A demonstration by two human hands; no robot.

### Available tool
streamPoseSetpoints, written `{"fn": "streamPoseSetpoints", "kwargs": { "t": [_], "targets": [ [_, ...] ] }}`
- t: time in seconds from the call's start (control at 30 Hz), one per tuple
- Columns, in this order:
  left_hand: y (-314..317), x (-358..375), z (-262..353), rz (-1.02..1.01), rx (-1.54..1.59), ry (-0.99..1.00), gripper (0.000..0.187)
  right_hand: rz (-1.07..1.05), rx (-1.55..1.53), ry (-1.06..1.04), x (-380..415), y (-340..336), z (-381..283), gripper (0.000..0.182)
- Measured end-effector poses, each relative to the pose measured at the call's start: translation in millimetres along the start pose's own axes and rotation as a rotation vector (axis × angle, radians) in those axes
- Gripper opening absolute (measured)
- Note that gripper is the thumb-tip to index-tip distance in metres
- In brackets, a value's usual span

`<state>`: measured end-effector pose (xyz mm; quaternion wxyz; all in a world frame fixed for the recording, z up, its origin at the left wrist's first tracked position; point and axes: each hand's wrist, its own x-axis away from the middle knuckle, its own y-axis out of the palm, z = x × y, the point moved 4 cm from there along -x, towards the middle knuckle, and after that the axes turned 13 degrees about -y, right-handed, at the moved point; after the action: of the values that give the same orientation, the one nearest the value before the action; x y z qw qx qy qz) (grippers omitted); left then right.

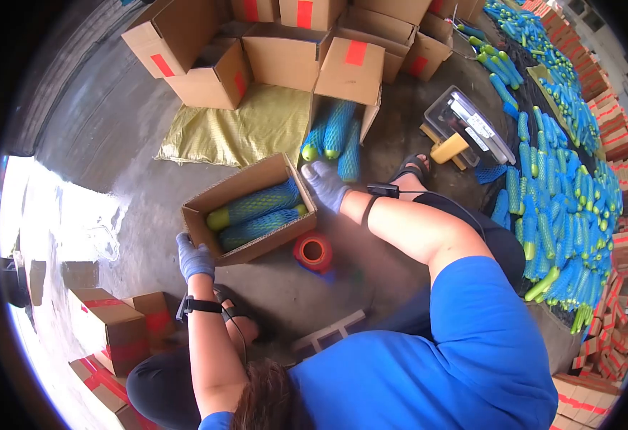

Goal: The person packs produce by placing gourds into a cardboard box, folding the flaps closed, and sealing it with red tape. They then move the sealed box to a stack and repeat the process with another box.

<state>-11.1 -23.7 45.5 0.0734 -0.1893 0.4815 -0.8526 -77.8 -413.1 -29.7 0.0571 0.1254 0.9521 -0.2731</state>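
Note:
An open cardboard box sits tilted in front of me, with blue-netted green long vegetables, perhaps gourds or cucumbers, lying inside. My left hand, in a grey glove, is closed on the box's left end, its thumb near the rim. At the opposite end, my right hand, also gloved, is pressed against the box's right side with its fingers close together. Just below the box stands a red-orange tape roll or round holder. More netted vegetables stick out of another carton beyond my right hand.
Several open cartons stand at the back beside a yellow-green woven sheet. A clear plastic bin with a yellow-handled item is to the right. Netted vegetables cover the far right floor. Taped cartons sit at lower left.

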Motion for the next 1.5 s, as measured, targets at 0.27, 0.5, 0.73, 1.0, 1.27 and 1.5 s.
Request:
{"fn": "streamPoseSetpoints", "kwargs": {
  "t": [0.27, 0.5, 0.73, 1.0, 1.27, 1.5],
  "targets": [
    [3, 16, -9, 0.069, -0.107, 0.173, 0.035, -0.527, 0.476, 0.249, 8, 13, -119, 0.041],
    [37, 29, 24, -0.628, -0.417, 0.318, 0.046, -0.842, -0.031, 0.728, -1, 99, -63, 0.044],
    [14, 12, 49, -0.143, -0.209, 0.375, 0.032, -0.785, 0.477, -0.498, 21, 34, -170, 0.044],
    [30, 38, 88, 0.429, -0.07, 0.931, 0.077, -0.593, 0.613, -0.48, 26, 71, -89, 0.017],
    [55, 37, 86, -0.118, -0.378, 0.665, 0.061, -0.768, 0.702, -0.566, 71, 54, -109, 0.037],
    [93, 30, 16, 0.027, -0.389, 0.486, 0.051, -1.175, 0.552, -0.89, 134, 58, -74, 0.029]
  ]
}}
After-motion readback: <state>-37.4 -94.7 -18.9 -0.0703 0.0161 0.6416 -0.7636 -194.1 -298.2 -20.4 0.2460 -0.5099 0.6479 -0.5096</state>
